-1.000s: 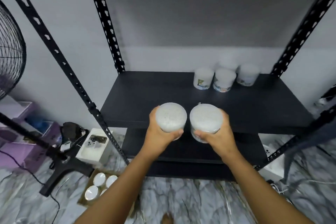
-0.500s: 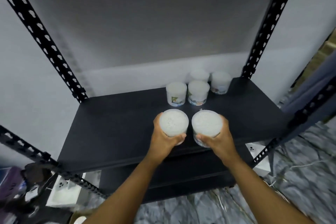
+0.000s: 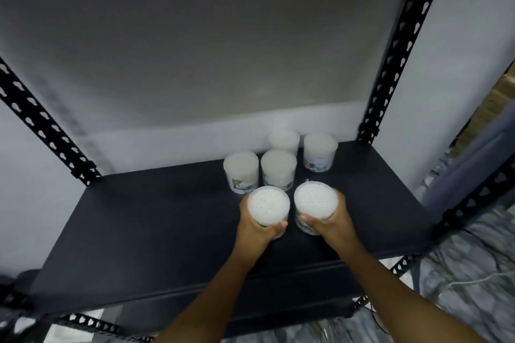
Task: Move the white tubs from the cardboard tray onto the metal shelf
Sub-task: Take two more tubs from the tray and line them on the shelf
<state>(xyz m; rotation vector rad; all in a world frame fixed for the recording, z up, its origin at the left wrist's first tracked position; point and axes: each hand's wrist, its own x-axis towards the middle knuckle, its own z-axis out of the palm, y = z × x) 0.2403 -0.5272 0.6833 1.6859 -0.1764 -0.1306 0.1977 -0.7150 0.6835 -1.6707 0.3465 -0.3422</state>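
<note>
Each hand's grip, left hand [image 3: 257,228] and right hand [image 3: 330,224], wraps one upright white tub [image 3: 269,205] over the metal shelf [image 3: 167,231]; four shelved tubs [image 3: 278,170] stand just beyond.

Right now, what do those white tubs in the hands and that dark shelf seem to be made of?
The tub in the left hand and the tub in the right hand look like translucent frosted plastic: a grainy white filling shows through the top, with printed labels low on their sides. The shelf looks like matte black painted metal, with punched uprights; the finish shows little shine.
</note>
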